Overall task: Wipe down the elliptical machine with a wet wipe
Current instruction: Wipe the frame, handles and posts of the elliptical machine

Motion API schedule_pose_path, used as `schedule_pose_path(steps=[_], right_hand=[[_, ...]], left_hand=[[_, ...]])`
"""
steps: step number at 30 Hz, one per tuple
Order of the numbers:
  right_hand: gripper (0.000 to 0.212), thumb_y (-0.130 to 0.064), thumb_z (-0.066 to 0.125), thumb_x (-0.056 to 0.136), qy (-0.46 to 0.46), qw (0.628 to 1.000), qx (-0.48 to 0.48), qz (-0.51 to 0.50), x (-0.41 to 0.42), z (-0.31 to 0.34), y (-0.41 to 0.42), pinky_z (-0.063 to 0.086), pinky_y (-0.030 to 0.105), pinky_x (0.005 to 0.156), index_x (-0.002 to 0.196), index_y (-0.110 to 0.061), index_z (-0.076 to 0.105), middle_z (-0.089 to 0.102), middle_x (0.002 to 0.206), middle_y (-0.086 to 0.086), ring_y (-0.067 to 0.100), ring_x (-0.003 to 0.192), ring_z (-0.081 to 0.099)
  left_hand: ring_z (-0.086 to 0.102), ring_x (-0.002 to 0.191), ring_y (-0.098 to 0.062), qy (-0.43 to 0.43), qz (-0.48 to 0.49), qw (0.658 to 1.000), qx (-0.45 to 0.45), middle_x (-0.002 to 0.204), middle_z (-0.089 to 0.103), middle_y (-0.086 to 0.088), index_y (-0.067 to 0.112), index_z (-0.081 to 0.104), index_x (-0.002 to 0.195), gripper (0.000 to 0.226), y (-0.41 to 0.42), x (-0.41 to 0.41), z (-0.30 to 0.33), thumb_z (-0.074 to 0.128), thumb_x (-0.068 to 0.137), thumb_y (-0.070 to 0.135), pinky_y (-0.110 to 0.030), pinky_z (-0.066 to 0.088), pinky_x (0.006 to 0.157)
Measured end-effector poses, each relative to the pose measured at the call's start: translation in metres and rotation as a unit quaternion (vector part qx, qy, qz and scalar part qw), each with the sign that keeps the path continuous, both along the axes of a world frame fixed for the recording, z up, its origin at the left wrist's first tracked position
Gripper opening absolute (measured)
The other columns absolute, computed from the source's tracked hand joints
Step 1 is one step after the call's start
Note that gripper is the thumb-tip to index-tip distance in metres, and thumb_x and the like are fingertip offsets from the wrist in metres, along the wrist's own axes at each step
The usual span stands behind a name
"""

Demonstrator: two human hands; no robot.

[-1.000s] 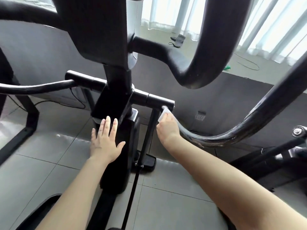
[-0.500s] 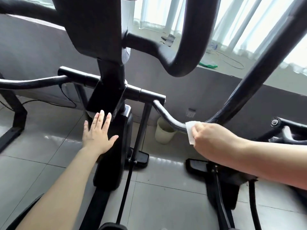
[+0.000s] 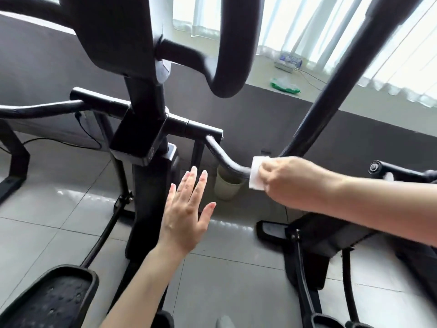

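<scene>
Wet wipe (image 3: 256,172): white, folded, pinched in the right hand (image 3: 287,179) and pressed against the curved black bar (image 3: 227,159) of the elliptical machine (image 3: 139,129), at the low bend where that bar turns upward into the long handle arm (image 3: 335,84). Right hand: fingers curled onto the wipe, grasping it. Left hand (image 3: 186,214): released, fingers straight and spread, hanging just right of the centre column (image 3: 151,192); contact with the column cannot be told. Step in hand, by judgement: wiping the bar. Done well, the wipe would wrap round the tube rather than skim one face, travel along its length in overlapping passes, and refold to a clean side when soiled. Nearby: pedal (image 3: 52,299), tiled floor (image 3: 47,209), a pale cup (image 3: 227,185) behind the bar, window ledge (image 3: 260,69).
</scene>
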State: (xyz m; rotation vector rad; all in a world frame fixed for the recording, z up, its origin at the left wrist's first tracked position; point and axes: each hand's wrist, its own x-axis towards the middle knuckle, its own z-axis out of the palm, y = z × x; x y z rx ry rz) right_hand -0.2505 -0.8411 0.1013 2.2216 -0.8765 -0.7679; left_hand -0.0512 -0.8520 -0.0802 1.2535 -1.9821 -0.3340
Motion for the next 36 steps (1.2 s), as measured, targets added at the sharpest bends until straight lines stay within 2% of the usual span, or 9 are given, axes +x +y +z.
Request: schedule_pose_path(steps=[3,7,12,16,19,20,25,30,36], right_hand=[[0.035,0.005,0.034,0.088,0.072,0.995,0.051,0.046,-0.017,0.034,0.01,0.052,0.041,0.081,0.095,0.0,0.067,0.061,0.098,0.012,0.029,0.092,0.056],[0.034,0.004,0.035,0.09,0.079,0.994,0.043,0.063,-0.005,0.012,0.008,0.053,0.04,0.08,0.104,0.0,0.065,0.062,0.104,0.015,0.03,0.093,0.056],[0.064,0.009,0.01,0.078,0.093,0.995,0.007,-0.025,0.022,-0.057,-0.009,0.043,0.04,0.097,0.137,0.017,0.034,0.046,0.133,0.03,0.037,0.119,0.048],[0.047,0.008,0.028,0.086,0.06,0.998,-0.012,-0.023,0.013,-0.053,0.0,0.048,0.037,0.091,0.126,0.013,0.051,0.055,0.119,0.027,0.035,0.106,0.055],[0.028,0.007,0.046,0.074,-0.031,0.997,-0.057,0.042,-0.012,0.009,0.021,0.056,0.038,0.069,0.084,0.004,0.072,0.064,0.081,0.016,0.03,0.075,0.061],[0.027,0.009,0.048,0.072,-0.051,0.995,-0.064,0.064,-0.022,0.033,0.027,0.057,0.04,0.069,0.079,0.002,0.073,0.067,0.08,0.015,0.03,0.076,0.063],[0.046,0.018,0.042,0.07,-0.132,0.969,-0.159,0.137,-0.052,0.118,0.031,0.045,0.056,0.09,0.103,0.008,0.07,0.069,0.108,0.022,0.04,0.1,0.067],[0.034,0.0,0.045,0.084,-0.185,0.958,-0.187,0.118,-0.052,0.03,0.027,0.051,0.04,0.097,0.102,-0.002,0.074,0.072,0.108,0.014,0.029,0.105,0.067],[0.023,-0.021,0.061,0.072,-0.09,0.984,-0.145,0.05,-0.008,-0.057,0.021,0.052,0.032,0.082,0.084,-0.014,0.079,0.073,0.086,0.006,0.026,0.087,0.064]], left_hand=[[0.023,0.146,-0.021,0.021,-0.014,1.0,0.011,0.159,0.027,-0.008,0.021,0.028,0.151,0.063,0.013,-0.014,0.001,0.039,0.094,0.046,-0.044,0.015,0.116],[0.027,0.145,-0.024,0.045,0.0,0.999,0.024,0.157,0.029,-0.009,0.023,0.03,0.151,0.062,0.026,-0.016,0.001,0.039,0.095,0.045,-0.044,0.017,0.115],[0.025,0.146,-0.023,0.048,0.027,0.998,0.025,0.157,0.03,-0.009,0.027,0.027,0.151,0.06,0.043,-0.004,0.004,0.037,0.095,0.046,-0.043,0.018,0.115],[0.03,0.144,-0.026,0.06,0.025,0.998,0.024,0.155,0.033,-0.01,0.027,0.027,0.15,0.059,0.049,-0.004,0.005,0.037,0.095,0.045,-0.047,0.031,0.114],[0.032,0.143,-0.025,0.08,0.004,0.996,0.042,0.155,0.034,-0.009,0.029,0.026,0.15,0.06,0.054,-0.015,0.006,0.037,0.094,0.047,-0.049,0.033,0.113],[0.034,0.142,-0.025,0.084,-0.006,0.996,0.04,0.154,0.035,-0.009,0.029,0.026,0.15,0.059,0.055,-0.02,0.007,0.038,0.094,0.046,-0.049,0.034,0.113],[0.034,0.142,-0.021,0.093,-0.043,0.994,0.025,0.155,0.035,-0.007,0.03,0.025,0.151,0.06,0.056,-0.048,0.021,0.038,0.095,0.047,-0.042,0.031,0.114],[0.029,0.143,-0.016,0.094,-0.056,0.994,0.013,0.156,0.031,-0.002,0.037,0.021,0.15,0.061,0.054,-0.051,0.031,0.038,0.094,0.049,-0.035,0.025,0.113],[0.035,0.14,-0.015,0.106,-0.005,0.994,0.014,0.153,0.037,0.0,0.032,0.03,0.149,0.061,0.059,-0.037,0.031,0.038,0.092,0.05,-0.031,0.028,0.108]])
